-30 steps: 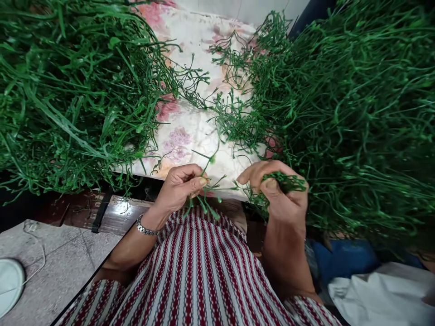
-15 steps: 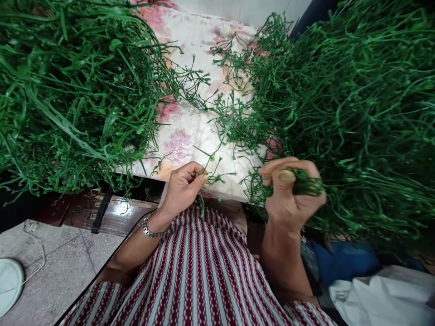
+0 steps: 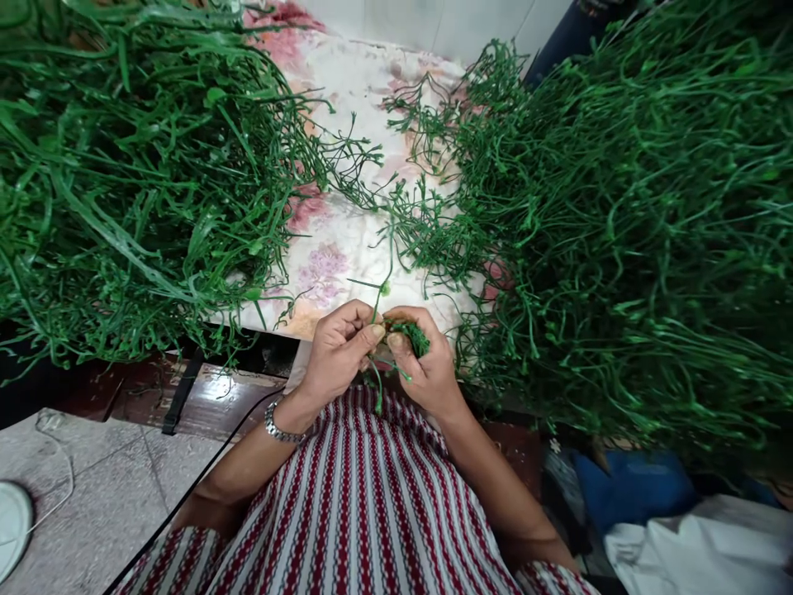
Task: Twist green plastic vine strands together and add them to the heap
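My left hand, with a metal watch at the wrist, pinches a thin green plant stem between thumb and forefinger. The stem rises above the fingertips, and a loose end hangs below them. Right beside it, my right hand is closed around a small bunch of green sprigs, its thumb and forefinger meeting the left fingertips. What exactly those right fingertips pinch is hidden. Both hands are over the near edge of a floral cloth.
A big heap of green stems covers the left side, another heap the right. Loose sprigs lie between them on the cloth. Below left are a black strap and a round white object; below right, blue and white material.
My right hand, holding its bunch, has moved left from the right heap to meet my left hand. The left hand stays almost in place, still pinching the stem.
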Demonstrator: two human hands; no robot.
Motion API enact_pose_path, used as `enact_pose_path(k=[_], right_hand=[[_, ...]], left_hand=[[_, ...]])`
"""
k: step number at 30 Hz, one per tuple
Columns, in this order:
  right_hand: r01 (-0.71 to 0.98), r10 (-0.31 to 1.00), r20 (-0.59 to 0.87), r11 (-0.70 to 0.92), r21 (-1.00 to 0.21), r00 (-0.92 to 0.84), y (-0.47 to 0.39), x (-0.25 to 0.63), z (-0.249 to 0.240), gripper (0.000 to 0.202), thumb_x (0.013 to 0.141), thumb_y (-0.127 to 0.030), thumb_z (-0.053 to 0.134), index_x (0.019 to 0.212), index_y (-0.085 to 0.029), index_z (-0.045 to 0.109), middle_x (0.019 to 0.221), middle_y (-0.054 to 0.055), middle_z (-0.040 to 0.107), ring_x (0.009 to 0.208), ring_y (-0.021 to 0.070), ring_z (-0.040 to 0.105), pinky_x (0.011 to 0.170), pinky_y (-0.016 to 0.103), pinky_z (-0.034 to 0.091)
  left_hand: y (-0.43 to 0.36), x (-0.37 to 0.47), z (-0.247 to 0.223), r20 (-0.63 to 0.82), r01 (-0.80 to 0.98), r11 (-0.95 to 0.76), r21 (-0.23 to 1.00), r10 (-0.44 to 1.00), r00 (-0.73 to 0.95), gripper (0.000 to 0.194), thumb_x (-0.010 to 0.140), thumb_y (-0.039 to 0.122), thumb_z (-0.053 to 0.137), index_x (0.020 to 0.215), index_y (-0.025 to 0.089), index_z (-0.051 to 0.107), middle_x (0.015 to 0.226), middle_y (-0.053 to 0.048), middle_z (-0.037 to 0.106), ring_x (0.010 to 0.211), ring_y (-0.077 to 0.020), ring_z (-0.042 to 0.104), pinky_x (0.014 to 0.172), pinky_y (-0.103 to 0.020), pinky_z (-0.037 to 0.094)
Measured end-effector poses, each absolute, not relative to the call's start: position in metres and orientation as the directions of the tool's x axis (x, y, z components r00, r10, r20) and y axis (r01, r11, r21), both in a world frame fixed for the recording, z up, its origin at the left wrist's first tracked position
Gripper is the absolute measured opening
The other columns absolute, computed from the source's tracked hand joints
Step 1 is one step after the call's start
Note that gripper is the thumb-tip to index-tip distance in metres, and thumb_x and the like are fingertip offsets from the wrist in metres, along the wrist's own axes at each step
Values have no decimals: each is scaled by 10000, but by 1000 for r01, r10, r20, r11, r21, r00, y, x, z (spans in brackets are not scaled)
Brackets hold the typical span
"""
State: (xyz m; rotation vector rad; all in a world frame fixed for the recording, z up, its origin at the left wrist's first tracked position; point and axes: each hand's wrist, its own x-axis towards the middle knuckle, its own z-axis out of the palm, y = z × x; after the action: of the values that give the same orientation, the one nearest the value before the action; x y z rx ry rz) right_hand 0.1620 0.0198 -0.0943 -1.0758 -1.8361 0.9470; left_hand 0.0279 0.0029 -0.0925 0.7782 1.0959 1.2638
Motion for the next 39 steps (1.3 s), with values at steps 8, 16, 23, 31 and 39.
enact_pose_path(k=[8,16,23,31,39], right_hand=[[523,856,167,441,-729,-489,18,163,-84,31,838,-206,472,839,-192,499,682,9,570,614,134,520,572,234,384],[500,763,493,646,-576,-418,16,152,-95,136,821,-139,419,732,-191,508,616,32,561,602,156,512,603,273,380],[447,772,563,633,-632,-296,10,151,-104,101,821,-153,453,826,-192,545,672,44,602,644,167,561,623,288,418],[95,908,255,301,-949,-333,11,160,-96,184,876,-341,455,783,-195,519,604,-9,542,514,109,520,526,233,427],[-176,894,97,20,-984,-437,10,160,-100,237,851,-425,482,795,-195,491,555,-23,537,484,125,561,524,248,463]], left_hand=[[3,32,-97,-201,-343,140,929,968,-149,201,692,264,679,656,150,517,590,49,493,492,-50,443,468,-160,362],[8,45,-80,-376,-698,150,700,908,-182,261,573,207,733,631,154,484,497,75,458,382,-22,383,376,-132,313],[7,44,-80,-392,-750,198,631,916,-88,223,619,200,703,659,159,488,447,86,399,324,-16,313,303,-119,259],[1,42,-80,-325,-780,233,581,945,41,181,627,203,697,662,152,527,408,90,357,307,-11,233,287,-123,253],[-2,45,-76,-284,-791,232,566,956,77,167,637,199,689,649,144,532,430,90,342,302,-3,221,285,-119,250]])
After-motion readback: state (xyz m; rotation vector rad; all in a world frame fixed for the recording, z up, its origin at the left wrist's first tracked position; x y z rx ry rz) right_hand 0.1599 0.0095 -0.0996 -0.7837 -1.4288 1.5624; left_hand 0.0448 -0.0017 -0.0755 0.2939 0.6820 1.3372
